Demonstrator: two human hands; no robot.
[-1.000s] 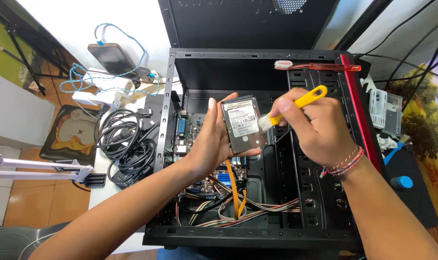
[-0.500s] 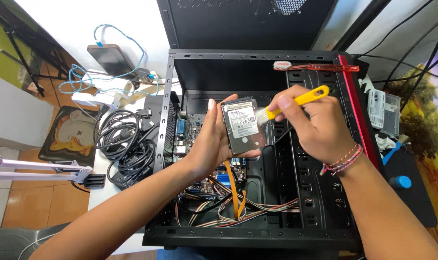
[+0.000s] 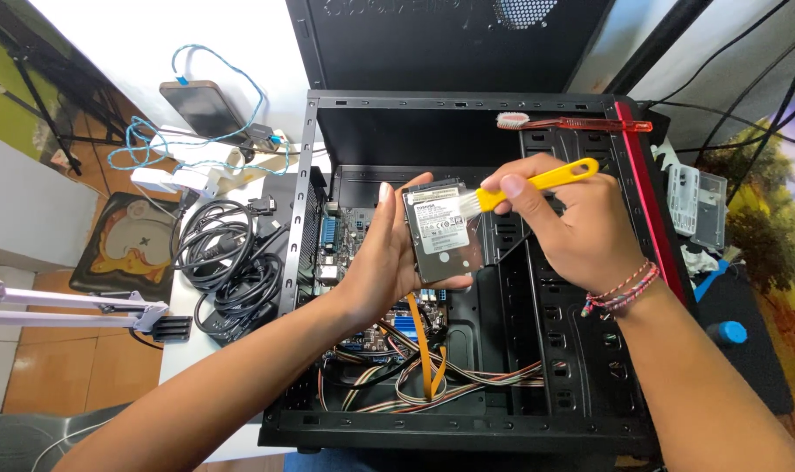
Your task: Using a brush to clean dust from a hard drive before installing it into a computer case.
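Over on the far left of the table sat a phone (image 3: 203, 107) with a blue cable (image 3: 207, 61) looped around it, and nearer in lay a pile of black cables (image 3: 227, 267) just beside the open computer case (image 3: 467, 262). A white arm (image 3: 65, 304) of some stand poked in from the left edge.

The left hand (image 3: 388, 262) was half curled around a small hard drive (image 3: 445, 234), fingers behind it and thumb along the lower edge, holding it upright and slightly tilted above the middle of the case, over the board (image 3: 345, 245) and the orange cable (image 3: 422, 336).

Looked like the dusting step: the right hand (image 3: 581, 232) was closed in a pinch on a yellow brush (image 3: 520, 188), with the bristles touching the top right corner of the drive's label side. Judging by that, a next stroke would call for a light sweep across the face while the left hand keeps the drive steady, and probably a flip to reach the other side.

The drive itself looked like a thin silver slab with a white label covering most of the face, no obvious dust visible at this size.

Farther right, a red toothbrush (image 3: 581, 124) lay on the case's far rim, and a clear plastic box (image 3: 696, 205) sat outside the case.
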